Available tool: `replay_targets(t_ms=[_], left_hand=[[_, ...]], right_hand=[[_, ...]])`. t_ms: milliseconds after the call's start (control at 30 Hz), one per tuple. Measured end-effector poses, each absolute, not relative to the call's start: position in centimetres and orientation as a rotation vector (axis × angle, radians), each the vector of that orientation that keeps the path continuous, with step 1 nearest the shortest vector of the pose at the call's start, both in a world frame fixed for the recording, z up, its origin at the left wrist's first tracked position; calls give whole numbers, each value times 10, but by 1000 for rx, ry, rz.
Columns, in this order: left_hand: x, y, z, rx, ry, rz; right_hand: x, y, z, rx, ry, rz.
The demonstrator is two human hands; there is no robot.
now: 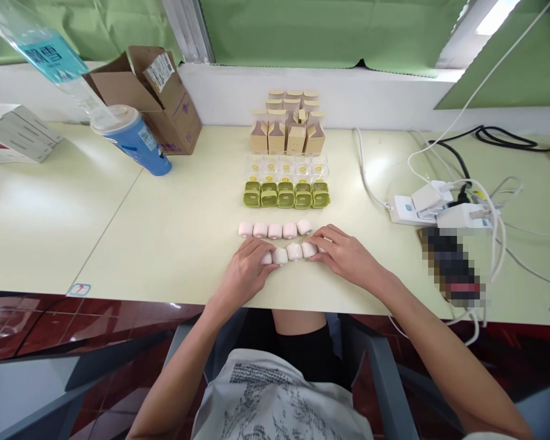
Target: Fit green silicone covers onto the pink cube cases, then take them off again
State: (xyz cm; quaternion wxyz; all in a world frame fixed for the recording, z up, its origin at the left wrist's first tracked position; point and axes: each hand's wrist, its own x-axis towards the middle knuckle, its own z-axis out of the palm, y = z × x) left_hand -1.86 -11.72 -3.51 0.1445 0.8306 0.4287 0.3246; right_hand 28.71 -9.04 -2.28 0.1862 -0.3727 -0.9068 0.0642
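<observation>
A near row of small rounded white blocks (294, 251) lies across the table in front of me. My left hand (246, 272) closes thumb and fingers around the row's left end. At the other end, my right hand (346, 255) pinches the rightmost blocks, partly covering them. Just behind runs a second row of pale pink blocks (275, 231), close to my right fingertips. Farther back stand several olive-green square cups (286, 197), then clear plastic cups (286, 169) with yellow round marks. Behind those are small open tan cardboard boxes (296, 140).
On the left are a blue cup (142, 143), a tilted plastic bottle (50, 55), an open brown carton (178, 119) and white boxes (18, 134). To the right lie a power strip (406, 209) with plugs, loose cables and a blurred-out dark object (453, 263). The table's front edge is near my forearms.
</observation>
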Motion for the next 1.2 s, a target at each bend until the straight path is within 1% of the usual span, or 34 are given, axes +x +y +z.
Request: replay_targets(t_ms=[433,667,900,1200], left_hand=[[-30,-111,-25,2422,1195,900],[-46,-112,-26,2427,1267,798],[-40,-116,-33,2499,1238,703],[-52,-112,-28,2626,1353,701]], right_hand=[[272,-94,-21,-1023,-2470,129],[254,-96,-20,-1198,-2592,50],[253,-97,-22,-1199,-2637,-1],[238,-99,-37,-1160,-2467,-116]])
